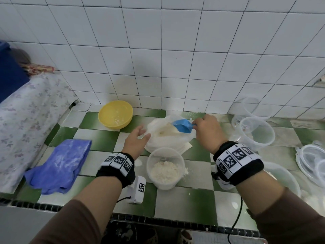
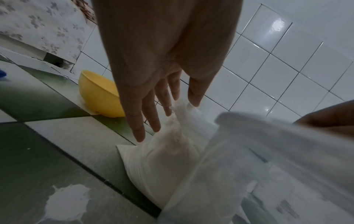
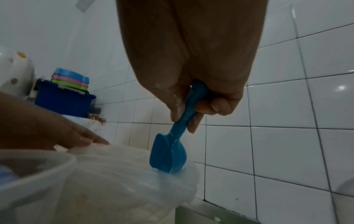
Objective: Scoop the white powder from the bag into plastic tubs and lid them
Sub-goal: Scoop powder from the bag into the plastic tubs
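Observation:
A clear plastic bag (image 1: 165, 138) of white powder stands open on the checkered counter. My right hand (image 1: 206, 131) grips the handle of a blue scoop (image 1: 182, 125), whose bowl hangs over the bag's mouth; in the right wrist view the blue scoop (image 3: 168, 154) touches the bag's rim. My left hand (image 1: 137, 140) is at the bag's left edge with straight, spread fingers (image 2: 149, 115); the thumb and fingertips touch the bag's film (image 2: 182, 109). In front of the bag stands an open clear tub (image 1: 165, 169), partly filled with powder.
A yellow bowl (image 1: 115, 114) sits at the back left and a blue cloth (image 1: 59, 161) at the front left. Empty clear tubs (image 1: 256, 132) stand at the right, with clear lids (image 1: 311, 161) beside them. Spilled powder (image 2: 65, 201) lies on the counter.

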